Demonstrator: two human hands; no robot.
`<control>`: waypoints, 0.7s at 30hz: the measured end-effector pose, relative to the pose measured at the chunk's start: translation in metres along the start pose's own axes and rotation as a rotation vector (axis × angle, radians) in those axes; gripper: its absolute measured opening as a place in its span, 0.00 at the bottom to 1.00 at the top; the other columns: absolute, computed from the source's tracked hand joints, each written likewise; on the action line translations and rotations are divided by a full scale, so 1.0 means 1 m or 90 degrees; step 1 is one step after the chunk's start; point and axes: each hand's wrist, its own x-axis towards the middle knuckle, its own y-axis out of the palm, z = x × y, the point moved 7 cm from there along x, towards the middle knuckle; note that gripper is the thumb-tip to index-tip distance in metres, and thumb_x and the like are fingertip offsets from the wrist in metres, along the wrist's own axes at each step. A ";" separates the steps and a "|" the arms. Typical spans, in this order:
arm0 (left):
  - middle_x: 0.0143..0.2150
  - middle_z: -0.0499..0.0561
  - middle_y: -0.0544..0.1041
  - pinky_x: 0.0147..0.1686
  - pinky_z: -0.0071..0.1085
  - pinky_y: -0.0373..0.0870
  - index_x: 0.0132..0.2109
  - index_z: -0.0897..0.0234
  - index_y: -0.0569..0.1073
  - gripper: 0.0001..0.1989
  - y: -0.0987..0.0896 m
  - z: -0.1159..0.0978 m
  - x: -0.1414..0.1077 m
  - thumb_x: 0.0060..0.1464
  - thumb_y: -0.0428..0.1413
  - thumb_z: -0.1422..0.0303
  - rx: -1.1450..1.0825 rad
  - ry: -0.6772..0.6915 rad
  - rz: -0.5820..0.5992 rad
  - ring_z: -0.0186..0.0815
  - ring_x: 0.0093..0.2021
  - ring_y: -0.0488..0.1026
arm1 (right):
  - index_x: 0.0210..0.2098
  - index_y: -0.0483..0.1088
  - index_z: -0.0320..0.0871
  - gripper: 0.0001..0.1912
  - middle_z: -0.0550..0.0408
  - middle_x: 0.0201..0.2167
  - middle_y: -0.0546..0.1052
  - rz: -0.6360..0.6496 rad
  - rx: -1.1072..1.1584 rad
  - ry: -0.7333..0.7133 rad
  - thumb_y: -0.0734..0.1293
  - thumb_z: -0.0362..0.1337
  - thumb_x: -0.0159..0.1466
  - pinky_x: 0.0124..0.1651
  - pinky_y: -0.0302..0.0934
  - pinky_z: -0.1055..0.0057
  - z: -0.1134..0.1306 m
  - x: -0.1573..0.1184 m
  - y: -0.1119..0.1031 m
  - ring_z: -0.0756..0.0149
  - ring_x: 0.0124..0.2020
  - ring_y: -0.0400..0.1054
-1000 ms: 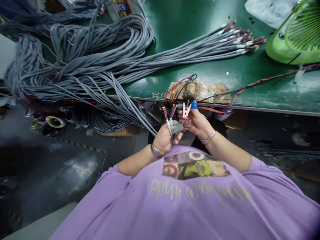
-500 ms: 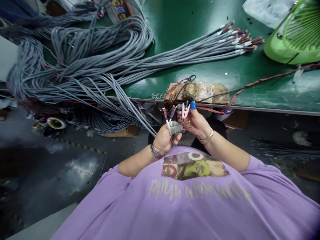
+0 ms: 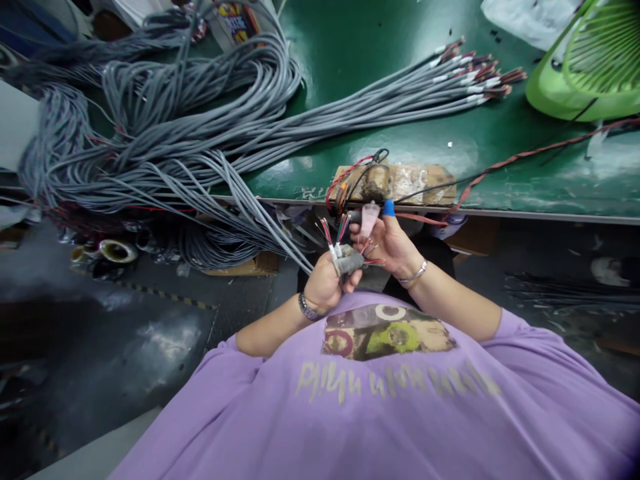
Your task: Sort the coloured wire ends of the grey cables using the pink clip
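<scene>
My left hand [image 3: 325, 277] is closed around the ends of several grey cables [image 3: 287, 243], grey coverings on its fingers. Out of the cable ends fan thin coloured wires [image 3: 343, 228], with white wrapping at their base. More thin wires with copper-coloured tips stick out to the right of that hand. My right hand [image 3: 395, 243], a blue cover on its thumb, grips a pink clothespin [image 3: 369, 220], smeared by motion. It is just right of the wires, close to my left fingers; whether the clothespin touches a wire I cannot tell.
A thick heap of grey cables [image 3: 165, 127] covers the left of the green table [image 3: 345, 40], with stripped ends pointing right. A wooden block [image 3: 415, 183] with cords lies at the front edge. A green fan [image 3: 590, 73] stands at the right, near a plastic bag [image 3: 525, 20].
The pink clothespin has turned in my right hand and is now blurred. Both hands stay almost in place; the view has shifted slightly.
</scene>
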 end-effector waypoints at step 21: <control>0.17 0.41 0.70 0.12 0.21 0.52 0.31 0.63 0.67 0.19 0.004 -0.001 0.005 0.44 0.66 0.56 -0.018 0.056 -0.019 0.24 0.13 0.60 | 0.30 0.73 0.42 0.28 0.56 0.26 0.78 -0.044 -0.043 -0.030 0.67 0.64 0.59 0.25 0.62 0.75 0.004 -0.003 -0.001 0.73 0.23 0.67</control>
